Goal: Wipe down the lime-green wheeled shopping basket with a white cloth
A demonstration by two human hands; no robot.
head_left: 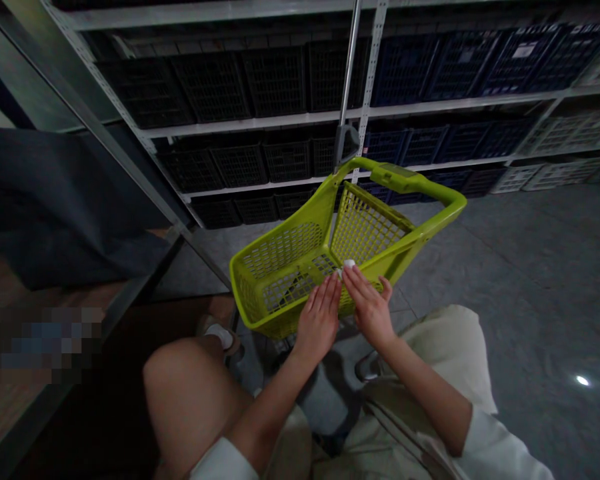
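Note:
A yellow-green plastic shopping cart (pixel 280 243) with lattice sides stands in front of my knees. My left hand (pixel 320 317) lies over its near rim, palm down, with the fingers stretched out side by side. My right hand (pixel 371 308) is just beside it, also at the near rim. A small white wad (pixel 349 264) shows at the fingertips of my right hand, with a sliver of white towards my left fingertips. What the white stuff is, I cannot make out. The undersides of both hands are hidden.
Metal shelving (pixel 280 122) with black crates (pixel 275 79) and blue crates (pixel 405 67) spans the back. A metal pole (pixel 350 67) rises from the cart's handle. At left is a bench (pixel 70 300) with dark cloth (pixel 70 200). Grey floor (pixel 520 267) extends right.

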